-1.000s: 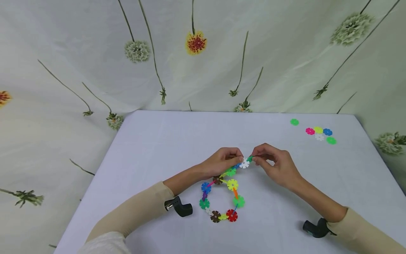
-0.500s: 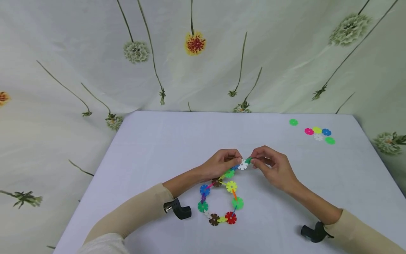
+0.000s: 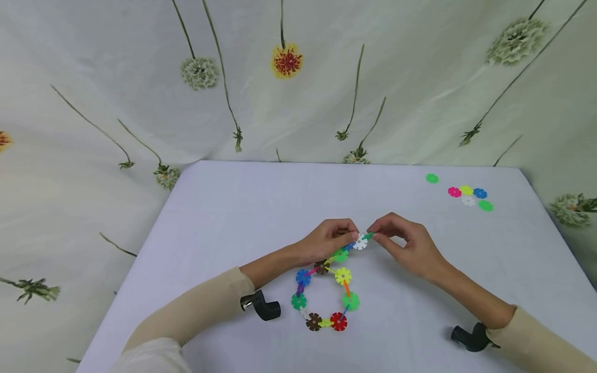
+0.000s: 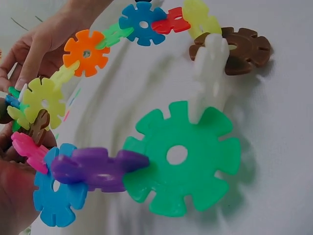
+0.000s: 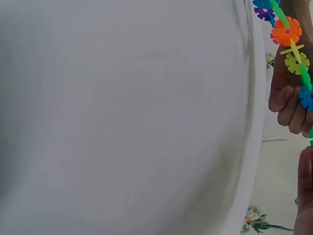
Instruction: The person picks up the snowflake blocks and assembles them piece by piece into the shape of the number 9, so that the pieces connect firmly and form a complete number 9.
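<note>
A ring of slotted plastic snowflake discs, with a brown disc (image 3: 314,322), a red disc (image 3: 338,321) and a dark green disc (image 4: 181,156) among them, hangs over the table, joined edge to edge. A short tail leads from its top to a white disc (image 3: 360,242). My left hand (image 3: 328,238) pinches the tail beside the white disc, partly hiding a blue disc (image 3: 349,246). My right hand (image 3: 410,246) pinches a green disc (image 3: 368,235) between thumb and forefinger, its edge against the white one. Whether their slots are fully engaged is too small to tell.
Loose discs lie at the table's back right: a pink disc (image 3: 454,192), a yellow disc (image 3: 466,190), a blue one, a white one and two light green ones. Black wrist cameras (image 3: 267,305) sit on both forearms. A flowered cloth (image 3: 317,103) rises behind the white table (image 3: 233,207).
Both hands keep their grip on the chain and green disc, shifting only slightly. The ring sways a little, and the right forearm moves slightly to the right. The loose discs stay put.
</note>
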### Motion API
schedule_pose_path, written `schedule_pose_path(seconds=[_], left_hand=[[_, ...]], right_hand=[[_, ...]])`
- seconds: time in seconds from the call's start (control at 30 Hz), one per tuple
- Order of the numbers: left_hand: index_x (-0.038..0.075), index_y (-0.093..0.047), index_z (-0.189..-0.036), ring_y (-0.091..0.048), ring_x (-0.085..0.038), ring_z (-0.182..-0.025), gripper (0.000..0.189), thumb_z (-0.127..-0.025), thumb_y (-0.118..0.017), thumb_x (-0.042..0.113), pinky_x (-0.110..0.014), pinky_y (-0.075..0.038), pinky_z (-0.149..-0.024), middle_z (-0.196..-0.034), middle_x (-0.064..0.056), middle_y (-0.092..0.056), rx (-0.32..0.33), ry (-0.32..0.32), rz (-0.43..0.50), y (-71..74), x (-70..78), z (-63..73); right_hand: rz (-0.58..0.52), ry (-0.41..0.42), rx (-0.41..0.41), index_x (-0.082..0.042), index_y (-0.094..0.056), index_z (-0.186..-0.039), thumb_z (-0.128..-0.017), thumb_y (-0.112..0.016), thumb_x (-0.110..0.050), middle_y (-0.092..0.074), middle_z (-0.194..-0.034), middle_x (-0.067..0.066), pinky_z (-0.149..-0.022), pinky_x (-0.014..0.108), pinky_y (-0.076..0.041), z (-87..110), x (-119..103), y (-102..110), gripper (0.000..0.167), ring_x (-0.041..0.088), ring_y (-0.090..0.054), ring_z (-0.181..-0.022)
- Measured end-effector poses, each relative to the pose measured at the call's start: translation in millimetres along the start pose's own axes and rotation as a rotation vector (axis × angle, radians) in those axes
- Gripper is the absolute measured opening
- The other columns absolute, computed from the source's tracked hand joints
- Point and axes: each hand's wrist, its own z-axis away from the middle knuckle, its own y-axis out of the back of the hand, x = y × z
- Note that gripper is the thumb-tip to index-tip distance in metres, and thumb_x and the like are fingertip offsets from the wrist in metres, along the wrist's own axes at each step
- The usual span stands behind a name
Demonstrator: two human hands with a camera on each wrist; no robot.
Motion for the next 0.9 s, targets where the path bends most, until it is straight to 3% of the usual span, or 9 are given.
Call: schedule_pose_path(seconds=[0.13,0.27,0.47,0.67,0.77,0.9], left_hand=[[0.002,-0.067,-0.11,-0.05,-0.012,-0.079,0.018,-0.112,-0.055,0.015,-0.021,-0.043,-0.075,-0.088,0.002,-0.057,0.015,0.023,0.002,1.7,1.5,2.3],[0.002,-0.067,-0.112,-0.049,-0.012,-0.079,0.018,-0.112,-0.056,0.016,-0.021,-0.043,-0.075,-0.088,0.002,-0.056,0.021,0.041,0.002,2.8,1.9,4.4],[0.001,-0.066,-0.112,-0.046,-0.013,-0.078,0.019,-0.114,-0.053,0.015,-0.022,-0.04,-0.074,-0.088,0.001,-0.052,0.024,0.019,0.02,4.8,0.3,4.9],[0.002,-0.065,-0.112,-0.045,-0.013,-0.079,0.019,-0.114,-0.052,0.015,-0.023,-0.04,-0.074,-0.089,0.001,-0.052,0.029,0.022,0.022,5.7,0.0,5.8],[0.003,-0.065,-0.113,-0.045,-0.012,-0.079,0.019,-0.114,-0.052,0.016,-0.023,-0.04,-0.075,-0.088,0.001,-0.052,0.033,0.028,0.019,5.4,0.0,7.3],[0.001,-0.065,-0.112,-0.045,-0.012,-0.079,0.02,-0.114,-0.052,0.016,-0.022,-0.04,-0.075,-0.087,0.002,-0.051,0.031,0.022,0.022,5.2,1.9,8.5]], right_hand=[[0.034,-0.029,0.021,-0.014,-0.071,-0.117,-0.097,-0.077,0.0,-0.077,-0.109,0.003,-0.091,0.014,-0.058,-6.3,8.9,11.0,0.025,0.004,-0.072,-0.1],[0.062,-0.14,0.056,-0.011,-0.072,-0.118,-0.1,-0.076,-0.006,-0.076,-0.112,0.013,-0.089,0.01,-0.056,-14.1,18.6,26.4,0.019,0.0,-0.069,-0.1],[0.205,-0.379,0.105,-0.01,-0.067,-0.127,-0.108,-0.066,-0.03,-0.073,-0.122,0.012,-0.084,0.007,-0.047,-27.1,34.8,49.1,0.028,0.02,-0.064,-0.113],[0.253,-0.5,0.127,-0.004,-0.061,-0.134,-0.109,-0.063,-0.031,-0.066,-0.133,0.019,-0.085,0.009,-0.042,-34.3,65.4,67.5,0.037,0.035,-0.061,-0.124],[0.269,-0.542,0.15,-0.003,-0.06,-0.136,-0.109,-0.062,-0.031,-0.065,-0.135,0.02,-0.09,0.019,-0.045,-39.4,80.8,76.2,0.04,0.036,-0.06,-0.126],[0.307,-0.581,0.18,0.002,-0.057,-0.138,-0.109,-0.06,-0.03,-0.062,-0.136,0.025,-0.098,0.042,-0.05,-48.5,98.6,88.6,0.043,0.041,-0.06,-0.126]])
